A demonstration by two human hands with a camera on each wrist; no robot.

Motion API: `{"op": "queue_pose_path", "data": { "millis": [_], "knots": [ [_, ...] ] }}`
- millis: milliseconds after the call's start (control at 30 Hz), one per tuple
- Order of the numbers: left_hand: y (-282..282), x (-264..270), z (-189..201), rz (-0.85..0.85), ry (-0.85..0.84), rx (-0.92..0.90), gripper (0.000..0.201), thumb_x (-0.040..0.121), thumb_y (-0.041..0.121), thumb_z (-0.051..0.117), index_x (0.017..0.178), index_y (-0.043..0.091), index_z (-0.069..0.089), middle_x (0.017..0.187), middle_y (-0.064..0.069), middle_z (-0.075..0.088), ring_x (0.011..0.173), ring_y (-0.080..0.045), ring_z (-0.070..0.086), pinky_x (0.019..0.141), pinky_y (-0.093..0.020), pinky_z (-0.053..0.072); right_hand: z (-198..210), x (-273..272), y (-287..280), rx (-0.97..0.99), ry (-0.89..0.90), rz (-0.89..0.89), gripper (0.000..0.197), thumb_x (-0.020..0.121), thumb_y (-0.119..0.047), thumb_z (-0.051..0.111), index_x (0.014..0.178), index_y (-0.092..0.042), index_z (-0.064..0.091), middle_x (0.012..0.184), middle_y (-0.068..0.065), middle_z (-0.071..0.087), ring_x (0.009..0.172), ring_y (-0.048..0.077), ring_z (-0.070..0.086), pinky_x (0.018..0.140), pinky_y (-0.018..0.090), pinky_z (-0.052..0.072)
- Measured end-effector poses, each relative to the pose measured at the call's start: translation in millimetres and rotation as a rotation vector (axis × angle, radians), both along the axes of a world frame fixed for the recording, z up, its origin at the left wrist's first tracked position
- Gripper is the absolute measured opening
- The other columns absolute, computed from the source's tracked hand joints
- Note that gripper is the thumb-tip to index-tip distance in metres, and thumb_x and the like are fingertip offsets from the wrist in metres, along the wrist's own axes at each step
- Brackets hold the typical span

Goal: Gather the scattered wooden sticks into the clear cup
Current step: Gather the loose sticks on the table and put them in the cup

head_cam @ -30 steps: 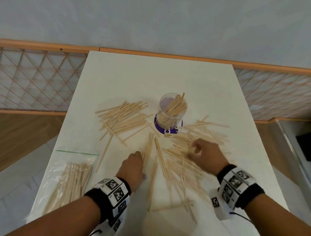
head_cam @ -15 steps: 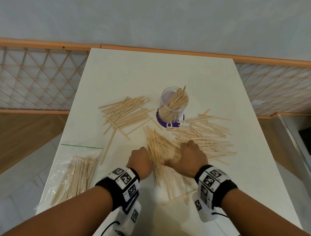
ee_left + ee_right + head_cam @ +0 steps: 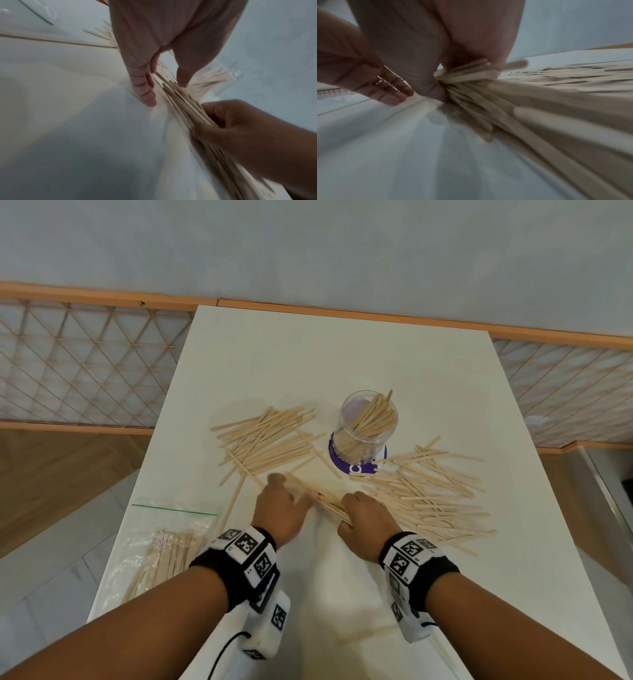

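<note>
The clear cup (image 3: pixel 368 424) stands on a purple coaster mid-table, partly filled with wooden sticks. Loose sticks lie in a left pile (image 3: pixel 267 440) and a larger right pile (image 3: pixel 428 494). Between my hands lies a slanted bundle of sticks (image 3: pixel 325 498). My right hand (image 3: pixel 356 518) grips the bundle's near end, thumb and fingers curled round it (image 3: pixel 467 73). My left hand (image 3: pixel 284 501) rests against the bundle's far end, its fingers (image 3: pixel 145 93) straight on the table beside the sticks (image 3: pixel 180 102). In the left wrist view, the right hand (image 3: pixel 240 128) holds the bundle.
A clear zip bag (image 3: pixel 164 549) holding more sticks lies at the table's near left edge. One stray stick (image 3: pixel 233 501) lies between the bag and the left pile. The white table (image 3: pixel 308 354) ends at a wall with orange trim.
Both hands drew together and swept scattered sticks into one bundle. My right hand has closed round it, and my left hand moved forward alongside it.
</note>
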State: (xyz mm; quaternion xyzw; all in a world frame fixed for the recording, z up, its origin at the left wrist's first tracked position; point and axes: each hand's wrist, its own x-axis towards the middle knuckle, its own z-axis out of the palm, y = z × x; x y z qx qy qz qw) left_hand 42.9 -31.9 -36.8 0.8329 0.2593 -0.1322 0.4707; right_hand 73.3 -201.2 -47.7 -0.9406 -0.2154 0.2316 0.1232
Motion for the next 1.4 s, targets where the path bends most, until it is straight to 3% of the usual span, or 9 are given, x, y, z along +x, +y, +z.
{"op": "queue_pose_path", "data": {
  "millis": [133,333,600,733,833,1033,1167,1267,1400],
  "knots": [
    [13,24,-2,0.168,-0.003,-0.095,0.091,0.073,0.067,0.058,0.142,0.013,0.031,0.127,-0.013,0.057,0.107,-0.032,0.064,0.094,-0.049,0.053,1,6,-1,0.092,0.042,0.045,0.022,0.092,-0.015,0.049,0.111,-0.002,0.048,0.107,0.013,0.047,0.079,0.027,0.046,0.067,0.037,0.039],
    [5,37,21,0.039,-0.104,-0.141,0.022,0.093,0.028,0.053,0.093,0.013,0.069,0.084,-0.005,0.073,0.078,-0.022,0.072,0.085,-0.045,0.058,3,19,6,0.133,0.045,0.074,0.026,0.098,-0.023,0.045,0.117,-0.006,0.045,0.108,0.015,0.052,0.084,0.034,0.055,0.074,0.046,0.049],
    [1,37,63,0.036,-0.267,-0.387,0.018,0.096,0.016,0.049,0.112,0.011,0.055,0.099,-0.010,0.068,0.088,-0.019,0.069,0.079,-0.031,0.059,11,34,16,0.282,0.033,-0.130,0.039,0.091,-0.057,0.052,0.096,-0.019,0.056,0.084,0.004,0.069,0.076,0.025,0.063,0.072,0.042,0.054],
    [15,33,72,0.095,-0.377,-0.492,0.043,0.086,0.034,0.067,0.123,0.022,0.048,0.106,-0.011,0.067,0.099,-0.018,0.066,0.085,-0.036,0.057,42,49,19,0.548,0.044,-0.384,0.036,0.092,-0.047,0.058,0.083,-0.012,0.063,0.075,0.000,0.065,0.065,0.017,0.057,0.059,0.027,0.046],
    [19,25,63,-0.175,-0.235,-0.333,0.057,0.069,0.041,0.081,0.117,0.026,0.054,0.100,-0.001,0.071,0.093,-0.014,0.068,0.087,-0.034,0.055,83,60,18,0.845,0.060,-0.559,0.053,0.088,-0.054,0.061,0.066,-0.006,0.053,0.056,-0.001,0.050,0.051,0.017,0.044,0.052,0.029,0.039],
    [-27,29,52,-0.431,-0.041,-0.328,0.098,0.054,0.054,0.085,0.136,0.034,0.036,0.121,0.004,0.060,0.105,-0.016,0.063,0.092,-0.040,0.054,141,63,32,1.280,0.072,-0.475,0.047,0.082,-0.048,0.059,0.065,-0.007,0.042,0.047,0.011,0.035,0.042,0.020,0.036,0.044,0.029,0.036],
    [-44,39,54,-0.355,-0.015,-0.573,0.057,0.062,0.031,0.088,0.106,0.005,0.063,0.094,-0.014,0.066,0.087,-0.022,0.066,0.083,-0.039,0.060,135,55,34,1.330,0.077,-0.403,0.055,0.085,-0.040,0.061,0.067,0.009,0.043,0.052,0.031,0.035,0.044,0.036,0.030,0.045,0.033,0.030],
    [-43,39,55,-0.355,0.001,-0.572,0.023,0.069,0.009,0.083,0.085,0.005,0.067,0.072,-0.012,0.061,0.068,-0.020,0.061,0.075,-0.037,0.059,123,50,32,1.314,0.057,-0.411,0.042,0.085,-0.035,0.068,0.082,0.004,0.052,0.054,0.021,0.046,0.044,0.026,0.044,0.045,0.033,0.041],
    [-34,37,63,-0.425,0.000,-0.602,0.024,0.070,0.001,0.080,0.085,0.009,0.063,0.069,0.000,0.061,0.061,-0.009,0.057,0.056,-0.020,0.048,109,44,32,1.307,0.118,-0.486,0.040,0.086,-0.030,0.072,0.091,0.006,0.055,0.051,0.013,0.047,0.045,0.026,0.046,0.048,0.034,0.045]
  ]
}}
